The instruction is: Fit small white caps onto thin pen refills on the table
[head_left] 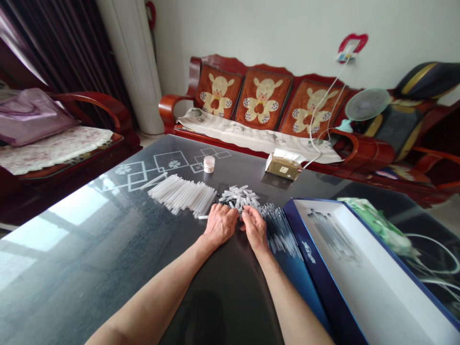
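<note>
My left hand point(220, 224) and my right hand point(254, 227) meet over the table in front of me, fingers bent and closed. Whatever they pinch is too small and hidden to make out. Right beyond the fingertips lies a loose pile of short white caps point(240, 194) with some dark small parts among them. A row of long white plastic tubes point(182, 195) spreads to the left of my left hand. Beside my right hand, a bunch of thin, dark-tipped sticks like pen refills point(282, 231) rests along the box's left side.
A long blue box point(355, 306) with a white inside holds several thin clear sticks point(334, 235). On the dark glossy table point(118, 268) stand a small white tub point(209, 164) and a tissue pack point(283, 166). A green bag point(381, 225) and white cable lie right.
</note>
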`<action>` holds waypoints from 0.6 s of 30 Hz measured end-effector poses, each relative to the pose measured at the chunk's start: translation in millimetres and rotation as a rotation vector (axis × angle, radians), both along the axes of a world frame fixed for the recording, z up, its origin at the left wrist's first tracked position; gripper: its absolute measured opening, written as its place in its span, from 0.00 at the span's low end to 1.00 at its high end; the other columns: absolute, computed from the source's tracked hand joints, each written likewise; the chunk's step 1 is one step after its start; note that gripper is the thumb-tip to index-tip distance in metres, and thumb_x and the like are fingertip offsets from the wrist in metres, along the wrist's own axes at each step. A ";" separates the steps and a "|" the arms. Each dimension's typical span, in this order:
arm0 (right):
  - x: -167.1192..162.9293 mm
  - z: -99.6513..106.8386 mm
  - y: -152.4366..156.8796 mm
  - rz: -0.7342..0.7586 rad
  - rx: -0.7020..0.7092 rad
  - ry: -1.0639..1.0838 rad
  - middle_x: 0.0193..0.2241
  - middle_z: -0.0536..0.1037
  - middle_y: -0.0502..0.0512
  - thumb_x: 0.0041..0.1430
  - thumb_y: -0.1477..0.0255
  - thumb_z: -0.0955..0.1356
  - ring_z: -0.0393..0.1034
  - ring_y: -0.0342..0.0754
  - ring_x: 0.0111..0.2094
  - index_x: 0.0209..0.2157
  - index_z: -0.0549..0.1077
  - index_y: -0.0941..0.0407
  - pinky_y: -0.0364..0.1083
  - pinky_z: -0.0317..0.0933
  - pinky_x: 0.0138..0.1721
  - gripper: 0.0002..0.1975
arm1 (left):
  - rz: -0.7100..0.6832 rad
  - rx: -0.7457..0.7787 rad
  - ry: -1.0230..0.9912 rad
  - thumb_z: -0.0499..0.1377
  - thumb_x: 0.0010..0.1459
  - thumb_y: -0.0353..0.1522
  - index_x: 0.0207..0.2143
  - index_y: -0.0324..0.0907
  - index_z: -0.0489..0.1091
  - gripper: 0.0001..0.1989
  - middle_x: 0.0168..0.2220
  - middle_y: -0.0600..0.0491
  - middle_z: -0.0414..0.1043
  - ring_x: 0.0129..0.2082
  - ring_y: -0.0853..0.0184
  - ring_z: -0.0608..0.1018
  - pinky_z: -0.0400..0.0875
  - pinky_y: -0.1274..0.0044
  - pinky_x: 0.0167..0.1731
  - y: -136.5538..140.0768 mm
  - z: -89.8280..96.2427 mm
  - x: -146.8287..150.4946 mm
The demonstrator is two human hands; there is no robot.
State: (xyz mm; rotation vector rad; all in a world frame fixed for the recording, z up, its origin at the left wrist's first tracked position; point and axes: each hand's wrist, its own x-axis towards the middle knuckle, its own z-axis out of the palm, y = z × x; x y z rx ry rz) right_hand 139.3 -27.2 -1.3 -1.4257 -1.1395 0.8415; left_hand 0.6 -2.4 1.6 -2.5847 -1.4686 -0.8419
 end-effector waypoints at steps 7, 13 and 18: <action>-1.4 -4.2 1.5 -0.020 0.009 -0.046 0.26 0.76 0.54 0.54 0.54 0.66 0.71 0.48 0.27 0.37 0.75 0.57 0.43 0.67 0.24 0.21 | -0.011 -0.010 0.001 0.47 0.67 0.36 0.37 0.45 0.73 0.16 0.30 0.50 0.70 0.33 0.63 0.68 0.57 0.70 0.40 0.0 -0.5 0.4; 0.4 -0.8 -0.1 0.016 0.030 -0.015 0.40 0.78 0.59 0.54 0.56 0.67 0.74 0.52 0.36 0.45 0.74 0.57 0.44 0.69 0.24 0.23 | 0.005 -0.011 0.008 0.46 0.67 0.36 0.37 0.44 0.73 0.16 0.30 0.50 0.70 0.33 0.63 0.68 0.57 0.70 0.39 -0.4 -0.1 0.3; -2.4 0.0 1.0 -0.050 -0.059 -0.033 0.26 0.77 0.55 0.54 0.50 0.66 0.71 0.49 0.26 0.37 0.75 0.58 0.44 0.67 0.23 0.24 | -0.007 -0.015 -0.001 0.46 0.67 0.36 0.37 0.44 0.73 0.16 0.30 0.50 0.70 0.34 0.62 0.68 0.58 0.70 0.40 -0.6 0.2 -0.1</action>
